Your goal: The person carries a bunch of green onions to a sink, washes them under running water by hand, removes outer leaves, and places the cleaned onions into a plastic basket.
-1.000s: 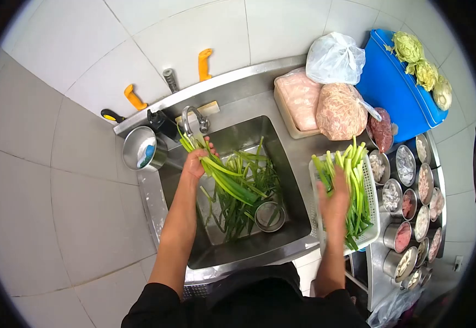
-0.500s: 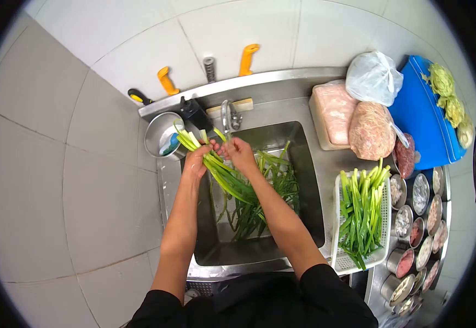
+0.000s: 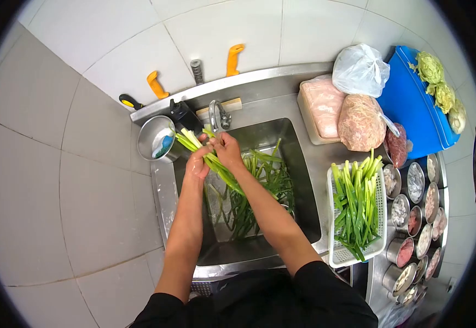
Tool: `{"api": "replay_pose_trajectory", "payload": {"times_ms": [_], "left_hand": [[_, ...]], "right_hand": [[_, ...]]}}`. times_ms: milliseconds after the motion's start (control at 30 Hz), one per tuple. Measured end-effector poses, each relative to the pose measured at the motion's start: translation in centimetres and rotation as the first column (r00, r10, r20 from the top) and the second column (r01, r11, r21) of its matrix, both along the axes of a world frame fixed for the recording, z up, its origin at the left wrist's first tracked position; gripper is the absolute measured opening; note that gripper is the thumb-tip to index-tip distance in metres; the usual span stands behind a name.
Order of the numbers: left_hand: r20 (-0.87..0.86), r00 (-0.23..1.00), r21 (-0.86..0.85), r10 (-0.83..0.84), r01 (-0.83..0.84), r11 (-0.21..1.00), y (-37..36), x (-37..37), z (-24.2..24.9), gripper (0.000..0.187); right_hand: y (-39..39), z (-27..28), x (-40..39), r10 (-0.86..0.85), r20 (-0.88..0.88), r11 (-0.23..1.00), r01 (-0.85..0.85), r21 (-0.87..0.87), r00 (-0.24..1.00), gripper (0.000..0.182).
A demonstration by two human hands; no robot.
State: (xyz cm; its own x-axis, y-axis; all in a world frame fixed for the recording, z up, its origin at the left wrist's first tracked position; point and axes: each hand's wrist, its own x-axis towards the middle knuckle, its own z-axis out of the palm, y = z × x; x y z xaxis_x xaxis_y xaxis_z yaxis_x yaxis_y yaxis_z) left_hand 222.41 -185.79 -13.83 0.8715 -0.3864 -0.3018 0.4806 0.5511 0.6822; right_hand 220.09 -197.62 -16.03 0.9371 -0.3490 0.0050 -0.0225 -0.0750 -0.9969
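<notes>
Both my left hand (image 3: 197, 164) and right hand (image 3: 228, 150) grip a bunch of scallions (image 3: 216, 164) over the sink (image 3: 303, 180) at centre frame, with many washed stalks already in the white basket (image 3: 380, 249) at right and more left in the basin.

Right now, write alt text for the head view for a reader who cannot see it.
Seen from above, a person's left hand and right hand grip a bunch of green onions over a steel sink holding more greens. A white basket of green onions sits to the right.
</notes>
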Motion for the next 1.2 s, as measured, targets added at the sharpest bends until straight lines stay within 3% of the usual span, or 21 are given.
{"api": "replay_pose_trajectory", "payload": {"times_ms": [100, 167, 200, 333, 467, 533, 600, 633, 733, 800, 933, 1000, 1067, 1200], "left_hand": [[0.100, 0.993, 0.016, -0.065, 0.063, 0.998, -0.7, -0.5, 0.9, 0.047], [0.191, 0.975, 0.302, -0.113, 0.051, 0.952, -1.1, -0.8, 1.5, 0.051], [0.194, 0.974, 0.304, -0.113, 0.050, 0.951, -1.2, -0.9, 1.6, 0.051], [0.231, 0.957, 0.443, -0.176, 0.058, 0.894, -0.4, -1.7, 1.9, 0.049], [0.235, 0.946, 0.573, -0.225, 0.052, 0.818, 0.7, -2.0, 2.9, 0.046], [0.252, 0.948, 0.511, -0.196, 0.042, 0.858, 1.8, -1.4, 1.8, 0.044], [0.150, 0.981, 0.266, -0.122, 0.079, 0.961, 2.4, -2.0, 3.0, 0.043], [0.143, 0.984, 0.231, -0.107, 0.072, 0.970, 2.8, -2.0, 3.0, 0.045], [0.116, 0.982, 0.337, -0.146, 0.100, 0.936, 3.3, -1.8, 2.5, 0.047], [0.127, 0.980, 0.315, -0.153, 0.106, 0.943, 3.4, -1.4, 1.5, 0.045], [0.226, 0.965, 0.312, -0.133, 0.057, 0.948, 2.0, -1.7, 2.4, 0.038], [0.202, 0.977, 0.263, -0.063, 0.008, 0.965, 2.4, -1.0, 1.3, 0.039], [0.194, 0.975, 0.114, 0.110, -0.134, 0.984, 2.6, -0.5, 0.9, 0.034], [0.232, 0.933, 0.150, 0.274, -0.313, 0.938, 4.2, 1.1, 1.6, 0.033]], "right_hand": [[0.0, 0.4, -0.6, -0.089, 0.129, 0.986, 0.069, 0.153, 0.988, 0.010], [0.3, 0.6, -0.8, -0.114, 0.181, 0.977, 0.077, 0.199, 0.977, 0.011], [0.5, 0.6, -0.8, -0.138, 0.232, 0.966, 0.079, 0.247, 0.963, 0.011], [0.8, 0.9, -0.5, -0.172, 0.165, 0.931, 0.105, 0.351, 0.971, 0.012], [0.8, 1.8, -0.7, -0.073, 0.155, 0.883, -0.008, 0.469, 0.985, 0.013], [0.4, 4.4, -1.7, -0.011, 0.163, 0.840, -0.079, 0.537, 0.987, 0.013], [0.1, 5.8, -2.7, 0.080, 0.187, 0.800, -0.175, 0.574, 0.979, 0.012], [0.4, 5.8, -2.8, 0.084, 0.185, 0.799, -0.178, 0.575, 0.979, 0.012], [0.9, 5.0, -2.5, 0.093, 0.207, 0.772, -0.202, 0.603, 0.974, 0.013], [1.3, 4.2, -2.1, 0.046, 0.193, 0.651, -0.176, 0.738, 0.980, 0.014], [1.1, 2.9, -1.7, 0.007, 0.207, 0.729, -0.147, 0.668, 0.978, 0.014], [0.6, 3.5, -2.2, -0.147, 0.139, 0.526, -0.042, 0.849, 0.979, 0.018], [-1.0, 3.9, -2.8, -0.201, 0.146, 0.566, -0.007, 0.825, 0.969, 0.019], [-5.8, 4.2, -4.3, -0.260, 0.205, 0.702, 0.039, 0.711, 0.944, 0.021]]}}
